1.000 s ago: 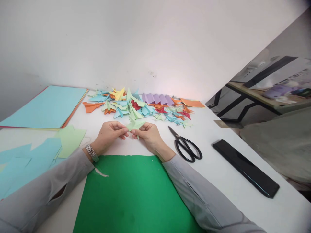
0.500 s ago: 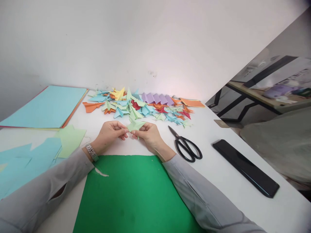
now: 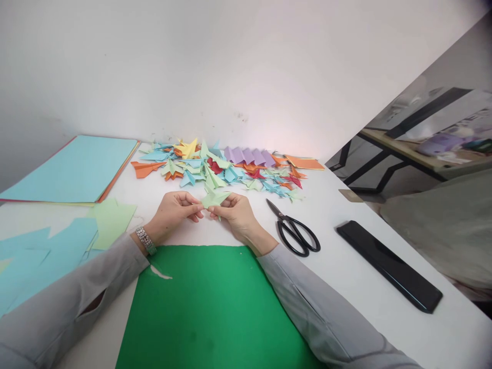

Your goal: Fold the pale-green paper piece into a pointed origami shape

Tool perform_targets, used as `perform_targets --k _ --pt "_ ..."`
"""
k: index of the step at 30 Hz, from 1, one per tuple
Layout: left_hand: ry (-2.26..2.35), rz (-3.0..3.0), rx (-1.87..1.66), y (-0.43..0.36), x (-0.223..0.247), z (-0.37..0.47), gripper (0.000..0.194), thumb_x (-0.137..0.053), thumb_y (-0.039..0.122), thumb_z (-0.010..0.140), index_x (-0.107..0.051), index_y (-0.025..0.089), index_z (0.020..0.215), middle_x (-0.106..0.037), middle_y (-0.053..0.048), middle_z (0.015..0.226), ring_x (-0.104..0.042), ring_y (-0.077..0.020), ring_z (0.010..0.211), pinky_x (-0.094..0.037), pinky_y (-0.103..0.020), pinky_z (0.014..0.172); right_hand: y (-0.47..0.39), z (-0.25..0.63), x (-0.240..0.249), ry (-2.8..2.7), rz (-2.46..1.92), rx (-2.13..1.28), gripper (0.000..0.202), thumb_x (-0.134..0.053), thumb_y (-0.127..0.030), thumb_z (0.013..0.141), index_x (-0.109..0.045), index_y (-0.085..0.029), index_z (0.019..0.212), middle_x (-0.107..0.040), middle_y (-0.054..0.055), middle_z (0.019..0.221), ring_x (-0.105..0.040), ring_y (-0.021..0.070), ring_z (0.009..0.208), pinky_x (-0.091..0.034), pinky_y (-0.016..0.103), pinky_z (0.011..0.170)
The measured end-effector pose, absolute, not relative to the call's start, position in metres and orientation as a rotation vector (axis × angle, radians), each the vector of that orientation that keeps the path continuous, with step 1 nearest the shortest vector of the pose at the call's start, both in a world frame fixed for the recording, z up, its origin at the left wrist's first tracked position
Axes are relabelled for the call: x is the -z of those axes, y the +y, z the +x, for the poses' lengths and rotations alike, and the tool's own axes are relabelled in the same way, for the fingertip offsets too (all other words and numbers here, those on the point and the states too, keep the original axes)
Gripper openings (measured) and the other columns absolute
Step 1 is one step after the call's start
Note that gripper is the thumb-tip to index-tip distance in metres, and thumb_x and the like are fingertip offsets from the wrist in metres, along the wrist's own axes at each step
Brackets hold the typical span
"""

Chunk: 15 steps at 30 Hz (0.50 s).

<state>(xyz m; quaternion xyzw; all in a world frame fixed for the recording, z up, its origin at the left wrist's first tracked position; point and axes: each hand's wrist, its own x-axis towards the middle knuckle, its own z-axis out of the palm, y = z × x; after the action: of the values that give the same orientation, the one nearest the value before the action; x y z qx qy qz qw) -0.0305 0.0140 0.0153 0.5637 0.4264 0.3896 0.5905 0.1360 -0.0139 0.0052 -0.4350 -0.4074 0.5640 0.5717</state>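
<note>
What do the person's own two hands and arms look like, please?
Both arms wear long, light grey sleeves; the left one has an open slit. The left hand has a silver link watch or bracelet at its wrist. The right hand is bare.

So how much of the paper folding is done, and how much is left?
The pile of folded shapes looks done. A light green folded piece is in hand, pinched by the left hand and right hand. The loose blue pieces and paper stack look flat, so may be left. I can't tell how many.
</note>
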Motion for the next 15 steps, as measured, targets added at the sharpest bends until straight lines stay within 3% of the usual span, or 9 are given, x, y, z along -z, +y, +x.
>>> perform_targets --k 10,15 --pt "0.972 1.267 -0.916 0.0135 -0.0191 -0.0301 0.035 -0.087 0.031 0.051 -0.058 0.014 0.061 -0.067 -0.003 0.051 -0.062 -0.0128 0.045 -0.050 -0.023 0.047 -0.0148 0.1359 -0.0062 -0.973 -1.027 -1.308 0.029 -0.088 -0.025 0.045 -0.064 -0.016 0.059 -0.065 0.000 0.049 -0.057 0.0124 0.044 -0.049 0.028 0.050" --pt "0.948 1.253 -0.890 0.0143 -0.0202 -0.0309 0.035 -0.084 0.034 0.057 -0.057 0.015 0.068 -0.070 -0.005 0.055 -0.063 -0.0143 0.046 -0.052 -0.025 0.048 -0.0127 0.1368 -0.0038 -0.938 -1.026 -1.299 0.030 -0.087 -0.023 0.044 -0.060 -0.017 0.055 -0.063 -0.002 0.047 -0.058 0.0136 0.045 -0.049 0.028 0.050"
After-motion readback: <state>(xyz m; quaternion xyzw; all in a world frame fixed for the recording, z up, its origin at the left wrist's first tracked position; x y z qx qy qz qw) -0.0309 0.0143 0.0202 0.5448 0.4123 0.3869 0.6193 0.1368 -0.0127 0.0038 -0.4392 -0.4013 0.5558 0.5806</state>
